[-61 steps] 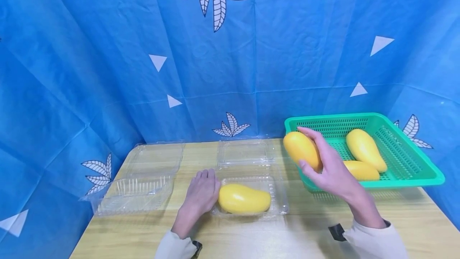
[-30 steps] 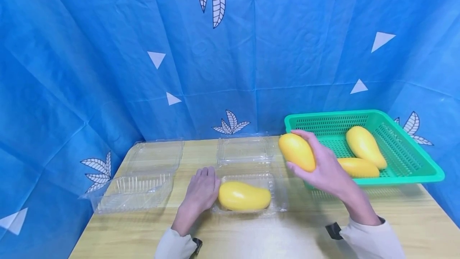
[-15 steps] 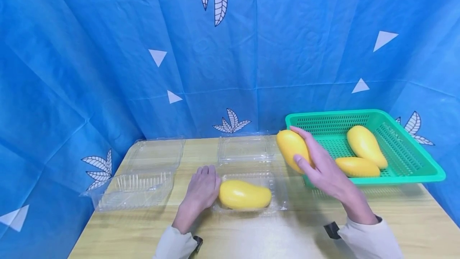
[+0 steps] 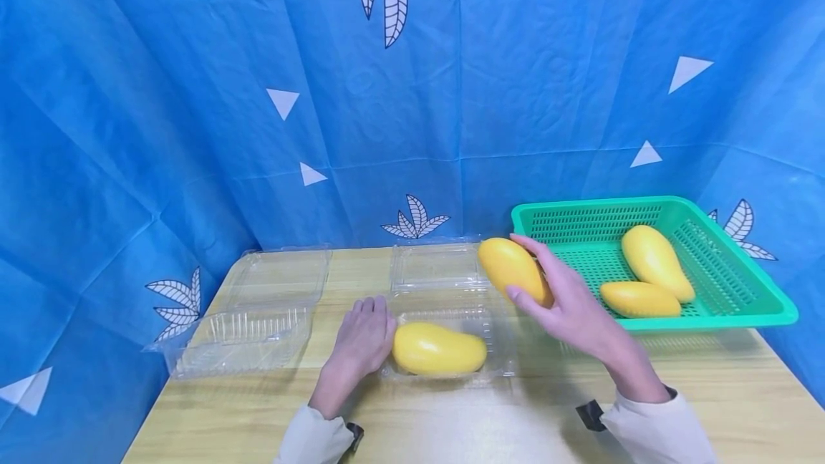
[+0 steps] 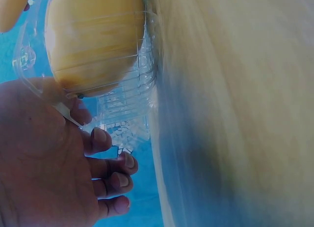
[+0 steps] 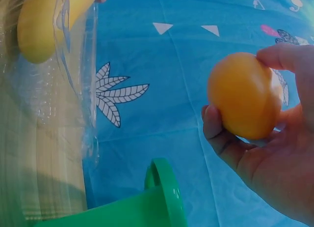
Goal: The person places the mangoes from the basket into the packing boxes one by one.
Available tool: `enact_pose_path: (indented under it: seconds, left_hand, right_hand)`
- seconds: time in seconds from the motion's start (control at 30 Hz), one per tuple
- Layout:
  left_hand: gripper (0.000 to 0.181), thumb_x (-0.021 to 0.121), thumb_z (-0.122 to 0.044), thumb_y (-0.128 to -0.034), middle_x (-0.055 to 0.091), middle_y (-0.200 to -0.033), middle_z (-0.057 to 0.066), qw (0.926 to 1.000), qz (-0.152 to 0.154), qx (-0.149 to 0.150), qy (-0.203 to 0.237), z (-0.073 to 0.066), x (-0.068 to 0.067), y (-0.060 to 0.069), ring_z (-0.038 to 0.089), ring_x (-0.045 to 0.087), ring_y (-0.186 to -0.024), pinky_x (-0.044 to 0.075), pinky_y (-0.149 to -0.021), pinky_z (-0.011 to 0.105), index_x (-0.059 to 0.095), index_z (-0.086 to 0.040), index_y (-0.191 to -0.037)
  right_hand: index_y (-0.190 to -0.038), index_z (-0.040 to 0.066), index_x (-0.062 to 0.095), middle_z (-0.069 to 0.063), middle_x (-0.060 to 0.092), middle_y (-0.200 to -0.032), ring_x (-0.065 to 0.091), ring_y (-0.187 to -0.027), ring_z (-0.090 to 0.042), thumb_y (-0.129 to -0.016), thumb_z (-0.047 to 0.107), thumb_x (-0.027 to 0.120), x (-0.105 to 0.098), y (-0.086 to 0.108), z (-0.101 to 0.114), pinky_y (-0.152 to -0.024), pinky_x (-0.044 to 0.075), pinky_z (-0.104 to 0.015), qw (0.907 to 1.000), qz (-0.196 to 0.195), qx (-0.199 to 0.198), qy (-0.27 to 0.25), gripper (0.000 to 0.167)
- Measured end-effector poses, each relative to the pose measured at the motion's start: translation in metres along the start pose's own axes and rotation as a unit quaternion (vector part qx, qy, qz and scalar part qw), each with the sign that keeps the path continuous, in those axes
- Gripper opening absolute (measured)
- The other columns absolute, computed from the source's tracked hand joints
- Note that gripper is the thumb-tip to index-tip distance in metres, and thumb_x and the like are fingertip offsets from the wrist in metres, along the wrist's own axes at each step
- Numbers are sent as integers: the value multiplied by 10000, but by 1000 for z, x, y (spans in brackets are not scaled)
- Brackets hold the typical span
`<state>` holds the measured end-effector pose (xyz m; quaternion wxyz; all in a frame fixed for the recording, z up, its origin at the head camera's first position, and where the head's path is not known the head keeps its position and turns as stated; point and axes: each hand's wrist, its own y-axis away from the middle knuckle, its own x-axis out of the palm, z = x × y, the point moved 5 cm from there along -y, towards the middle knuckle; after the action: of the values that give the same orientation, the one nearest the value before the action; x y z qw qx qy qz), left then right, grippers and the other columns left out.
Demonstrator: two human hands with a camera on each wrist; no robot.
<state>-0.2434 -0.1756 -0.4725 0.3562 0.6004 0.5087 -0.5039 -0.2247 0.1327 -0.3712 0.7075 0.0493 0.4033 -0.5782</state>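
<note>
My right hand point(image 4: 570, 310) grips a yellow mango point(image 4: 512, 268) above the table, between the green basket and the middle clear plastic container. In the right wrist view, thumb and fingers curl round this mango point(image 6: 244, 95). A second mango point(image 4: 438, 349) lies sideways in the base of the clear plastic clamshell container point(image 4: 499, 364), whose lid point(image 4: 438, 268) is folded back. At that container's left side, my left hand point(image 4: 362, 335) holds its edge. The left wrist view shows the hand's curled fingers point(image 5: 110, 175) by the rim, with the thumb partly behind the plastic.
A green perforated basket point(image 4: 728, 319) stands at the right with two mangoes inside, one point(image 4: 657, 263) leaning near the other point(image 4: 640, 300). Another clear clamshell container point(image 4: 241, 349) lies unfolded at the left. A blue patterned curtain point(image 4: 515, 92) hangs behind the wooden table point(image 4: 451, 428).
My right hand has carried the mango leftward, away from the basket's edge and towards the middle container. The left hand has stayed at the container's side.
</note>
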Motion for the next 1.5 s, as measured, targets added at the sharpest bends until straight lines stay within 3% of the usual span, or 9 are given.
enact_pose_path:
  seconds: [0.2,0.4,0.8,1.07,1.5]
  left_hand:
    - [207,428,-212,-1052,418,-812,64,10000,8,-6,1,1,0,0,251,396,-769,382,-694,384,444,-81,-892]
    - [205,424,-207,-1053,419,-808,64,10000,7,-15,35,-1,-1,0,248,398,-763,386,-694,387,444,-84,-890]
    - [206,415,-202,-1057,424,-811,64,10000,-1,-48,69,3,-2,1,250,399,-762,384,-693,384,451,-84,-892]
    - [201,418,-197,-1050,427,-809,66,10000,-31,49,60,-1,-2,0,253,400,-756,387,-686,389,451,-76,-892]
    - [208,418,-179,-1043,404,-789,62,9994,-262,211,-49,-3,-4,3,248,387,-740,377,-679,376,426,-86,-857]
  right_hand:
    - [-1560,231,388,-56,573,-1327,590,-998,-210,-935,257,759,8,-2,2,-685,556,-353,9998,76,-173,-58,728]
    - [-1550,252,405,4,580,-1290,580,-1001,-155,-914,281,787,16,-2,4,-708,549,-340,9989,93,-451,91,742]
    - [-1507,157,457,-10,576,-1364,597,-1067,-182,-886,277,809,28,-8,4,-777,552,-383,9986,154,-447,256,724]
    - [-1504,118,458,-48,589,-1360,619,-1064,-197,-867,226,821,32,-6,0,-778,569,-347,9979,233,-510,313,740]
    - [-1486,98,476,-92,625,-1341,636,-975,-169,-875,265,830,45,-13,-4,-741,554,-304,9946,687,-431,649,726]
